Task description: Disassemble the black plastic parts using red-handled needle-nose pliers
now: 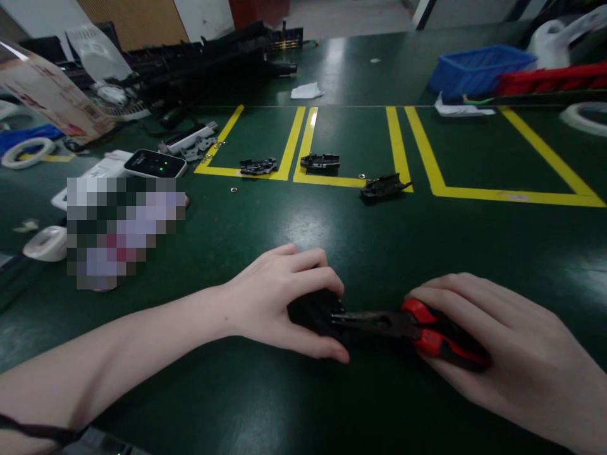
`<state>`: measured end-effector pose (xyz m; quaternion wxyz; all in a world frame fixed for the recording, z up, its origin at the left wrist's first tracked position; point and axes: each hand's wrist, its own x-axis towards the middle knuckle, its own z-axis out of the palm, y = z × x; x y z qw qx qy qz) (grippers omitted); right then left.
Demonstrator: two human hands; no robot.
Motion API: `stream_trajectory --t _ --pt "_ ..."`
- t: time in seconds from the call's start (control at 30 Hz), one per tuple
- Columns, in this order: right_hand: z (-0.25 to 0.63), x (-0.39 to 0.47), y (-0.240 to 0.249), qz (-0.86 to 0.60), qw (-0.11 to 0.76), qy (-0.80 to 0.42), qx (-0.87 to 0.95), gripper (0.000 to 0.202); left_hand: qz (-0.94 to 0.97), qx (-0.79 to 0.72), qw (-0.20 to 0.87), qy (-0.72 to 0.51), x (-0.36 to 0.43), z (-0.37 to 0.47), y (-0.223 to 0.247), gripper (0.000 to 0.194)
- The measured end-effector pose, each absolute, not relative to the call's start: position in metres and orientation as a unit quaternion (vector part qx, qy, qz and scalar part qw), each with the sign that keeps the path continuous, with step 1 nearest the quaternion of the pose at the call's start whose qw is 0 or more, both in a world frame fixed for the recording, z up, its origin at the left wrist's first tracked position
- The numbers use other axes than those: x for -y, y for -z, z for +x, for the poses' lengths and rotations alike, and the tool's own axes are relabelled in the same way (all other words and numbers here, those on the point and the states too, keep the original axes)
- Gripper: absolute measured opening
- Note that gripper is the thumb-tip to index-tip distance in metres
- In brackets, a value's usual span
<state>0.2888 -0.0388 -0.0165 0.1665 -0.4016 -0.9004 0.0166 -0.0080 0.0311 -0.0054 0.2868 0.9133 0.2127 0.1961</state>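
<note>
A black part [317, 311] lies under the fingers of my left hand [279, 300], with the thumb on its near side and the fingers on its far side. My right hand [507, 347] is wrapped round the red and black handles of long-nose pliers [403, 325]. The tips of the pliers point left and reach the right end of the black part; whether they grip anything there is too dark to tell. Farther off, three black parts, one on the left [258, 166], one in the middle [321, 161] and one on the right [385, 186], lie by yellow tape lines.
Yellow tape [521, 197] marks bays on the green table [265, 398]. A black device with green lights [155, 164], metal pieces [190, 140] and a tape roll [28, 153] are at left. A blue bin [478, 68] stands far right, beside a red tray [554, 79]. Small rings lie mid-table.
</note>
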Motion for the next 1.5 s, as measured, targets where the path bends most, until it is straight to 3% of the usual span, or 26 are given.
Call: stream_trajectory --t 0.43,0.77,1.03,1.23,1.5 --pt "0.285 0.042 0.014 -0.366 0.165 0.035 0.915 0.032 0.923 -0.18 0.265 -0.213 -0.03 -0.006 0.007 0.043" --pt "0.289 0.038 0.013 -0.391 0.182 0.039 0.901 0.029 0.911 -0.236 0.252 -0.224 -0.027 -0.008 0.007 0.041" --pt "0.289 0.035 0.017 -0.449 0.205 -0.027 0.869 0.03 0.904 -0.293 0.227 -0.215 -0.027 -0.009 0.004 0.059" --pt "0.291 0.028 0.019 -0.474 0.23 -0.048 0.848 0.033 0.922 -0.316 0.191 -0.114 -0.027 -0.006 0.001 0.045" --pt "0.289 0.028 0.018 -0.456 0.213 -0.002 0.864 0.037 0.917 -0.326 0.175 -0.148 -0.028 -0.01 0.002 0.037"
